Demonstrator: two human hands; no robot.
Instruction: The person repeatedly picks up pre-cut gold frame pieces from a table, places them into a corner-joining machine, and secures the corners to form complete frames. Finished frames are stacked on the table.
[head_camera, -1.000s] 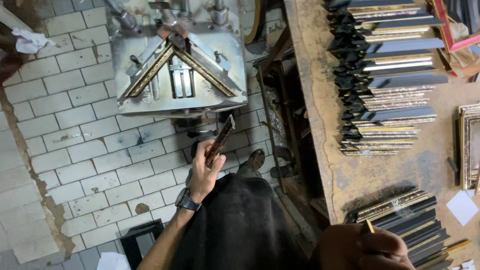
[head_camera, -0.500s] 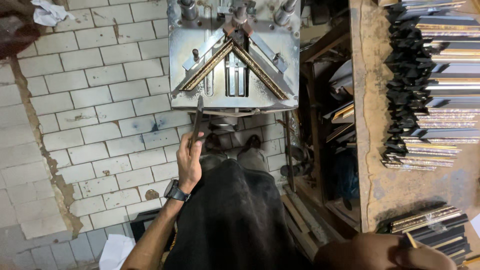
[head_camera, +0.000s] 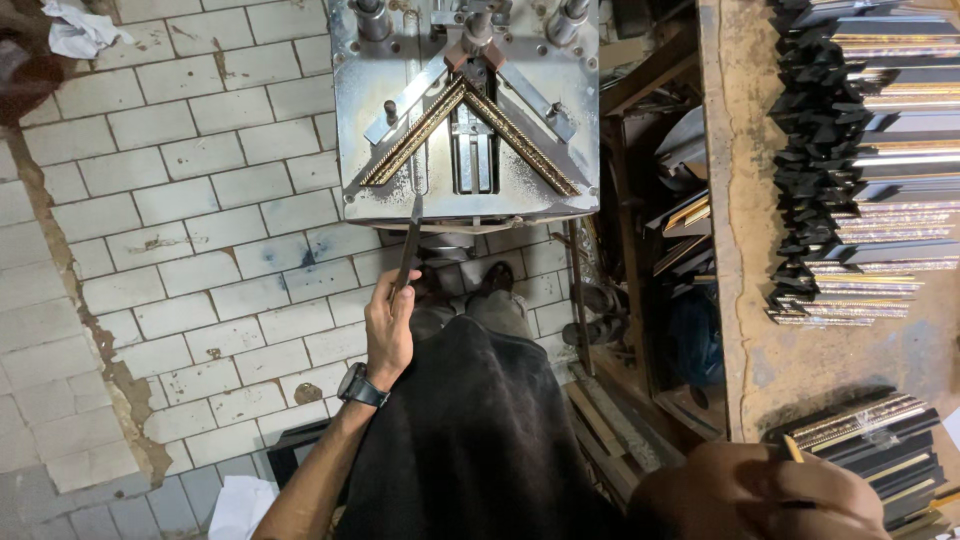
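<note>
- A crumpled rag (head_camera: 78, 28) is lying on the tiled floor (head_camera: 180, 230) at the far left
- The left hand (head_camera: 388, 325) is gripping a dark moulding strip (head_camera: 408, 245), fingers closed round its near end; a watch (head_camera: 361, 386) is sitting on that wrist
- The strip is pointing away from the person, its far tip reaching the near edge of the machine table (head_camera: 465, 110)
- On that metal table two gilt mouldings (head_camera: 470, 120) are lying as an upturned V, meeting at the far middle under the clamps (head_camera: 470, 30)
- A dark apron (head_camera: 470, 430) is covering the person's lap, with two shoes (head_camera: 470, 285) showing just beyond it, under the machine
- A wooden rack (head_camera: 670, 230) right of the machine is holding loose frame pieces
- The right hand (head_camera: 760, 495), at the near right edge, is pinching a thin pencil-like stick (head_camera: 792, 447); its fingers are curled, blurred
- A short stack of mouldings (head_camera: 870, 440) is lying just beside that hand on the bench (head_camera: 760, 300)
- A taller stack of black and gold mouldings (head_camera: 870, 160) is filling the far right of the bench
</note>
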